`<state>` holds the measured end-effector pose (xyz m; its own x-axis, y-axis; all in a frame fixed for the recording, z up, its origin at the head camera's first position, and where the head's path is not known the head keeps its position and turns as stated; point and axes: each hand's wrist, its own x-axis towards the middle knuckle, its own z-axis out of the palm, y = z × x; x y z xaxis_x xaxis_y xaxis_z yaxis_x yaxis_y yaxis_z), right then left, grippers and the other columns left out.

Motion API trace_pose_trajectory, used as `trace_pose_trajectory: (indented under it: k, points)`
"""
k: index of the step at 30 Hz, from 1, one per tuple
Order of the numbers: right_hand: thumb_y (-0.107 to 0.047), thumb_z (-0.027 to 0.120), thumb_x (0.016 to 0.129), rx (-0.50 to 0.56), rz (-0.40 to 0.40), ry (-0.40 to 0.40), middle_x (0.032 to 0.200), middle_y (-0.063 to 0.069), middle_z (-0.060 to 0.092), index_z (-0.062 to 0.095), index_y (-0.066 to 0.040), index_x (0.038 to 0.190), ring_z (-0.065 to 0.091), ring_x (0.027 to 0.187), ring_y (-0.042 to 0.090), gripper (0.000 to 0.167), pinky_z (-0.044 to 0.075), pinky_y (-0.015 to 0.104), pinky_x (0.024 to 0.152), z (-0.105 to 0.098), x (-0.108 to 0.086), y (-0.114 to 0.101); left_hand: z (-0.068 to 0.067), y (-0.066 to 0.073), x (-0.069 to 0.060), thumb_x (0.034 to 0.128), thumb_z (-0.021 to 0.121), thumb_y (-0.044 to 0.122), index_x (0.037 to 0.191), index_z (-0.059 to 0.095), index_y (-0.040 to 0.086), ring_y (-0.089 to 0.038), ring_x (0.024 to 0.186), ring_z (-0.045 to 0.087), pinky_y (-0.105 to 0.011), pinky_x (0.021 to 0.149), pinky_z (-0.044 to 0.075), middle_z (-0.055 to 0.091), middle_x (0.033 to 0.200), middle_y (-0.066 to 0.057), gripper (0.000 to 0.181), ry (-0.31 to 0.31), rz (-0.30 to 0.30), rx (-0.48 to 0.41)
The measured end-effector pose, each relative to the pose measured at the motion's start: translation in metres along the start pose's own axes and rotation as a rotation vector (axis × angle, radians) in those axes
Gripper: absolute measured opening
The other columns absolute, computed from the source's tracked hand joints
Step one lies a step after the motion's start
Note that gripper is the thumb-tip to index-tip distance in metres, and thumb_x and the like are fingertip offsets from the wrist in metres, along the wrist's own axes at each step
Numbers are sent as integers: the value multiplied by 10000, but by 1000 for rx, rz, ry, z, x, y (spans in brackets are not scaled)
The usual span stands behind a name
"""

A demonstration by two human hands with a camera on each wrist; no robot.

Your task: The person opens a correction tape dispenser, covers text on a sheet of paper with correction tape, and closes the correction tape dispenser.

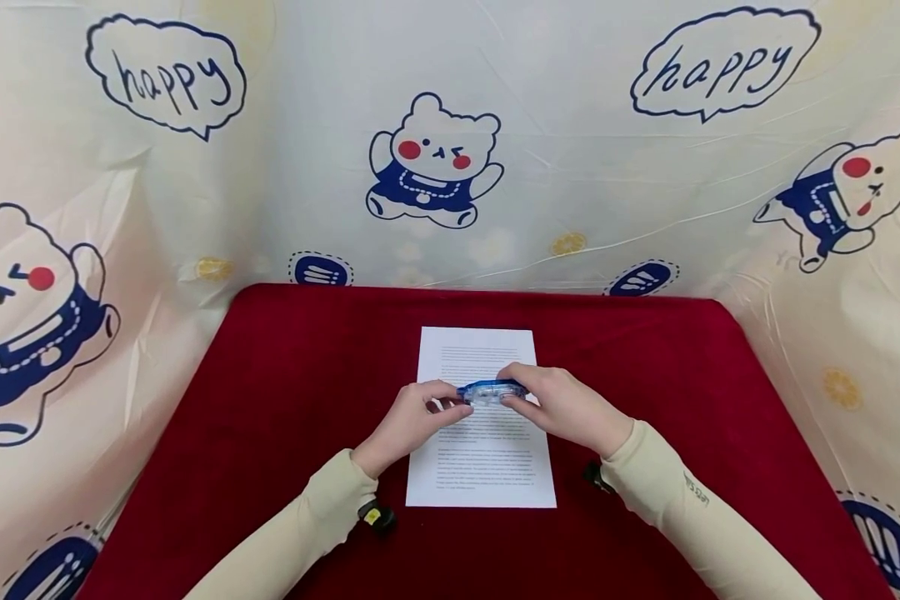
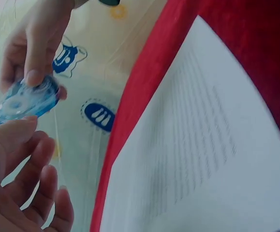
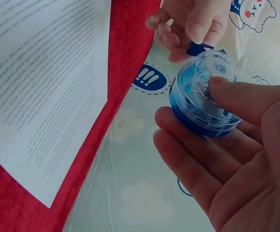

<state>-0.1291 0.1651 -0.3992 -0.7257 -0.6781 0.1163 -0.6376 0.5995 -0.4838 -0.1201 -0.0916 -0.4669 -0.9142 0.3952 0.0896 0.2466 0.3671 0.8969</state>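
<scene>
A clear blue correction tape [image 1: 492, 392] is held above a printed sheet of paper [image 1: 483, 467]. My right hand [image 1: 573, 407] grips its wide end; in the right wrist view the thumb lies on the clear case [image 3: 202, 99] and the fingers are beneath. My left hand [image 1: 412, 419] is at the narrow end, where thumb and index finger pinch the dark blue cap [image 3: 198, 49]. The other left fingers are loosely bent in the left wrist view, below the correction tape [image 2: 26, 101]. Part of the cap is hidden by the left fingers.
The sheet lies flat on a table with a dark red cloth [image 1: 307, 358]. A pale curtain [image 1: 555, 175] printed with bears and lettering hangs behind and on both sides. Dark wrist straps [image 1: 377, 517] show under both sleeves.
</scene>
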Motion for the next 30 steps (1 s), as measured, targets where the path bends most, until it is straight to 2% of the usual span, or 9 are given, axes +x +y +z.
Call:
trace_pose_trajectory:
  k: [7,11,17,22,25,27,30]
  points:
    - [-170,748,982,29,15,-13,1020,7,688,616,-83,1219,615,830,108,285,609,336,822,1,3,-3,7,1,1,971,762,225,1048,814,98,-147,909,659,-301,807,534,770,985,6,157,4,-55,-115]
    - [-209,757,979,57,30,-22,1008,-2,700,599,-106,1212,616,806,81,299,605,300,798,2,4,-1,10,2,1,973,759,232,1064,817,87,-153,920,665,-315,815,534,776,1010,-5,180,3,-69,-139]
    - [-248,771,967,108,34,-21,952,-37,721,614,-133,1185,628,760,41,293,580,228,754,6,4,2,15,3,1,970,762,230,993,811,95,-130,887,660,-310,799,532,762,952,21,145,-16,-53,-100]
    - [-249,757,980,124,-3,-29,961,-57,700,634,-139,1184,620,792,54,263,575,241,771,10,7,7,16,-1,1,975,757,231,992,787,78,-119,843,660,-297,772,535,752,920,17,157,-38,-36,-79]
    - [-246,751,985,115,2,-35,961,-49,701,621,-147,1184,622,782,64,258,575,247,767,11,10,12,12,-4,1,983,745,262,1007,782,109,-117,837,659,-285,771,540,744,918,35,160,-74,-55,-55]
    - [-251,747,988,98,21,-32,949,-41,706,610,-155,1182,618,751,64,257,572,239,745,10,13,17,8,-7,0,987,737,271,1004,780,136,-109,835,656,-276,773,544,737,911,55,142,-85,-78,-19]
    - [-252,750,982,75,57,-28,931,-15,709,598,-158,1180,602,708,78,266,553,243,683,8,19,28,-1,-10,0,990,730,261,1011,780,169,-91,833,653,-273,773,549,727,909,81,107,-84,-98,107]
